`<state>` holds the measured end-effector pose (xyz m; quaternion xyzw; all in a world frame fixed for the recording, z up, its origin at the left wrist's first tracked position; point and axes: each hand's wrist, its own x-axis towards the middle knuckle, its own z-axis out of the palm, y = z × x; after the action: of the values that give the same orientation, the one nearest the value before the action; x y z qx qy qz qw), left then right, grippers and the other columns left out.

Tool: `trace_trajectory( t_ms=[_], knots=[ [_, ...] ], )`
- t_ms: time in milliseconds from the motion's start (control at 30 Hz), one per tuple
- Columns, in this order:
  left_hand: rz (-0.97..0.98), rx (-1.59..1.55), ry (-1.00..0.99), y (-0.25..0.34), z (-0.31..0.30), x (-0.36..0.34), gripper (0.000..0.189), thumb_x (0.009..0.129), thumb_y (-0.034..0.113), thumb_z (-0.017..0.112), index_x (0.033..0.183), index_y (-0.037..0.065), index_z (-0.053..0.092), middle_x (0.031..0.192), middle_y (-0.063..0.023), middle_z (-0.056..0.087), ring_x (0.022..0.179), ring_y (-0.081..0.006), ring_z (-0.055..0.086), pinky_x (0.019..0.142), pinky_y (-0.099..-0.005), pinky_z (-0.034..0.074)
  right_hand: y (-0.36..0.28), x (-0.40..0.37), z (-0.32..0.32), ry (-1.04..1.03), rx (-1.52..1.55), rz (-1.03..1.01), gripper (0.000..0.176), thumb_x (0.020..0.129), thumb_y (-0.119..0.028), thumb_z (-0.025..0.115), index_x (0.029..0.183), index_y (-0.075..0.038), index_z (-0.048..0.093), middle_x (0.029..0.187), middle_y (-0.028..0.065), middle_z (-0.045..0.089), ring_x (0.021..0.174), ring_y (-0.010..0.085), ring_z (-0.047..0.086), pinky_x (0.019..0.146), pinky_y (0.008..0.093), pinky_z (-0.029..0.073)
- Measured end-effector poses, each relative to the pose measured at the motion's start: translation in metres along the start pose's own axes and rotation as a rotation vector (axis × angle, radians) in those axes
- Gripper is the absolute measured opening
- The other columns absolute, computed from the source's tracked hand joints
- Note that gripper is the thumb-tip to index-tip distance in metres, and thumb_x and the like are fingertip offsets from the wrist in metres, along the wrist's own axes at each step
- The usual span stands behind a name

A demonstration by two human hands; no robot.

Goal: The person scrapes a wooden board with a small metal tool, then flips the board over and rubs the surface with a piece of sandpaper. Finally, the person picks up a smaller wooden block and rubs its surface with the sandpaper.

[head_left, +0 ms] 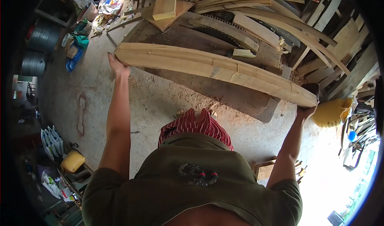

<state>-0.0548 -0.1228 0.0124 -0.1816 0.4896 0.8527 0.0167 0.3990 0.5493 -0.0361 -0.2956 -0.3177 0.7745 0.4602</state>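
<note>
A long, thick wooden beam (pixel 208 65) spans the view in front of me, raised off the workbench (pixel 224 96). At its left end my left hand (pixel 119 65) supports it from the end and underside, with the fingers partly behind the wood. My right hand (pixel 307 111) grips the far right end from below, its fingers mostly hidden by the beam. Just behind the beam, a brush (pixel 244 53) with pale bristles lies on the bench.
Curved wooden strips (pixel 256 2) are piled at the back right. A wood block (pixel 164 8) rests on a board at the back. A yellow container (pixel 332 112) stands by my right hand. Sawdust lies on the concrete floor (pixel 156 102). Metal drums (pixel 43 36) stand far left.
</note>
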Motion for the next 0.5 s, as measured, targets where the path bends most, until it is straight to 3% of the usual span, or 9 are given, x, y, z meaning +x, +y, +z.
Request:
trace_trajectory(
  t_ms=[167, 233, 367, 433, 467, 500],
  knots=[
    [0.046, -0.077, -0.093, -0.021, -0.035, 0.053, 0.067, 0.102, 0.062, 0.029, 0.137, 0.01, 0.052, 0.134, -0.0093, 0.058, 0.124, -0.0298, 0.054, 0.106, -0.049, 0.04, 0.013, 0.018, -0.025, -0.203, 0.073, 0.034, 0.064, 0.099, -0.053, 0.049, 0.141, -0.005, 0.05, 0.133, 0.0157, 0.061, 0.119, 0.0339, 0.06, 0.104, 0.0516, 0.048],
    [0.054, -0.049, 0.006, -0.027, -0.034, 0.047, 0.081, 0.097, 0.07, 0.032, 0.137, 0.002, 0.049, 0.133, -0.0163, 0.057, 0.122, -0.0325, 0.055, 0.106, -0.0488, 0.041, 0.012, 0.017, -0.026, -0.206, 0.037, -0.003, 0.063, 0.099, -0.053, 0.049, 0.14, -0.005, 0.051, 0.131, 0.0149, 0.062, 0.118, 0.0327, 0.061, 0.102, 0.0513, 0.049],
    [0.112, 0.13, 0.056, -0.018, -0.034, 0.049, 0.074, 0.101, 0.064, 0.029, 0.131, 0.0, 0.053, 0.125, -0.0166, 0.062, 0.114, -0.033, 0.06, 0.1, -0.0491, 0.046, 0.013, 0.021, -0.031, -0.126, 0.09, -0.024, 0.057, 0.101, -0.053, 0.047, 0.135, -0.008, 0.055, 0.126, 0.0126, 0.065, 0.111, 0.0291, 0.064, 0.096, 0.0482, 0.051],
    [0.366, 0.316, -0.094, -0.007, -0.042, 0.058, 0.072, 0.102, 0.062, 0.027, 0.125, 0.002, 0.06, 0.123, -0.0176, 0.063, 0.117, -0.0347, 0.058, 0.102, -0.0497, 0.044, 0.015, 0.012, -0.019, -0.111, 0.112, -0.024, 0.055, 0.101, -0.054, 0.047, 0.131, -0.01, 0.057, 0.121, 0.0108, 0.066, 0.107, 0.0292, 0.065, 0.093, 0.0476, 0.053],
    [0.847, 0.683, -0.086, 0.0, -0.01, 0.023, 0.074, 0.1, 0.065, 0.031, 0.124, 0.002, 0.062, 0.124, -0.0184, 0.062, 0.119, -0.0354, 0.057, 0.103, -0.0495, 0.042, 0.018, 0.016, -0.028, -0.1, 0.112, -0.035, 0.055, 0.101, -0.054, 0.047, 0.131, -0.01, 0.057, 0.121, 0.0108, 0.066, 0.107, 0.0292, 0.065, 0.093, 0.0476, 0.053],
    [1.331, 1.037, -0.074, 0.006, 0.038, -0.033, 0.076, 0.098, 0.068, 0.035, 0.123, 0.002, 0.064, 0.125, -0.0192, 0.062, 0.12, -0.0361, 0.056, 0.105, -0.0493, 0.041, 0.024, 0.026, -0.049, -0.27, 0.199, -0.003, 0.053, 0.099, -0.056, 0.05, 0.125, -0.011, 0.06, 0.119, 0.0102, 0.067, 0.106, 0.0293, 0.065, 0.092, 0.0492, 0.052]
  ],
)
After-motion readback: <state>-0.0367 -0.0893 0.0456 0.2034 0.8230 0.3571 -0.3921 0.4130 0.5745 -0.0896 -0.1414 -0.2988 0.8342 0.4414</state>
